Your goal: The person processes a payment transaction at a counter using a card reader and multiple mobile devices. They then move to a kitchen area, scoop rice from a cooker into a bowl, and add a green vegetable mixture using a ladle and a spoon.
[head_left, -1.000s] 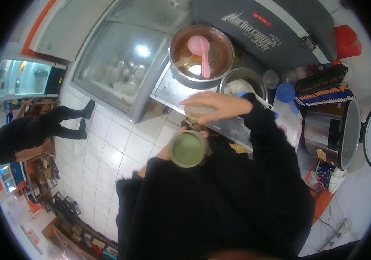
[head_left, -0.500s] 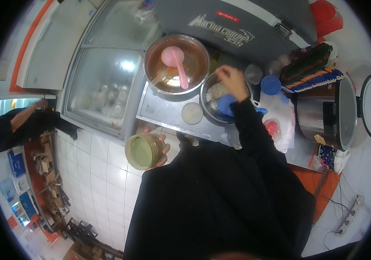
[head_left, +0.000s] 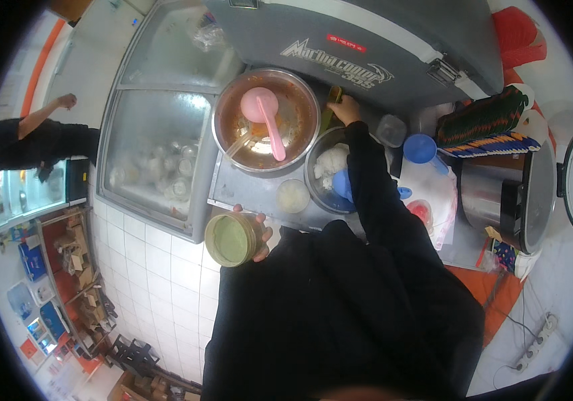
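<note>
My left hand (head_left: 262, 235) is wrapped round an open jar (head_left: 229, 238) of pale green stuff, held just off the counter's front edge. At the back of the counter, my right hand (head_left: 346, 109) has its fingers closed at the top of a narrow green-yellow bottle-like thing (head_left: 334, 95), next to the cooler box. Below that arm is a metal bowl (head_left: 312, 186) with white rice-like food (head_left: 331, 161) and a blue scoop (head_left: 342, 185). Left of it stands a larger metal basin (head_left: 225, 140) with reddish smears, holding a pink ladle (head_left: 272, 127). A round whitish lid or disc (head_left: 292, 196) lies on the counter.
A grey cooler box (head_left: 380, 40) stands behind the counter. On the left is a glass-topped freezer (head_left: 153, 127). To the right are a blue cup (head_left: 420, 148), stacked packets (head_left: 484, 117) and a large steel pot (head_left: 494, 200). Another person (head_left: 32, 144) stands far left.
My right hand has moved from over the rice bowl to the back, onto the green-yellow thing. The jar stays in my left hand. The other person has shifted upward in view.
</note>
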The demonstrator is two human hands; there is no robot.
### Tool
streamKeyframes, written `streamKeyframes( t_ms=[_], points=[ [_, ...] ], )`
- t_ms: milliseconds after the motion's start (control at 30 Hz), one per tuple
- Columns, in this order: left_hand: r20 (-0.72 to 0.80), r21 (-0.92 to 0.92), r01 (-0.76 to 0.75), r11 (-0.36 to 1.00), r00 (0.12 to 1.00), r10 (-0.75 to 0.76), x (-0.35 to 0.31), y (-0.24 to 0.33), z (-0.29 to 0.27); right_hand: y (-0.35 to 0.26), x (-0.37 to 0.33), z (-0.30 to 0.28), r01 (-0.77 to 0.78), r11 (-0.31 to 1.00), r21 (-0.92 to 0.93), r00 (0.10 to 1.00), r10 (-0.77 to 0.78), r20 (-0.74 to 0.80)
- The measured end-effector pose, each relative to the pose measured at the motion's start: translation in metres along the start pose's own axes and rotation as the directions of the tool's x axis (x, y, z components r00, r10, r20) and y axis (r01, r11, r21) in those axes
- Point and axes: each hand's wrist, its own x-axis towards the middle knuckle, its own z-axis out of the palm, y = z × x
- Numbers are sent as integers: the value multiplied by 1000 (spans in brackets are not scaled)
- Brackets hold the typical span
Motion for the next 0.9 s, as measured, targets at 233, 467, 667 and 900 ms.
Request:
streamKeyframes(
  t_ms=[233,467,667,900],
  points=[
    [-324,215,-388,896,837,440,-6,-21,18,-47,-91,-60,467,825,318,859,-339,-383],
    [-550,602,-286,746,528,647,42,-12,15,-95,-248,-149,586,219,780,808,-217,-547],
    [-549,626,-211,751,565,616,67,-24,-20,-104,-314,-138,732,198,652,580,-683,-444],
    [-438,715,-156,682,660,611,73,-34,-20,-87,-316,-127,808,328,490,546,-728,-414]
  ],
)
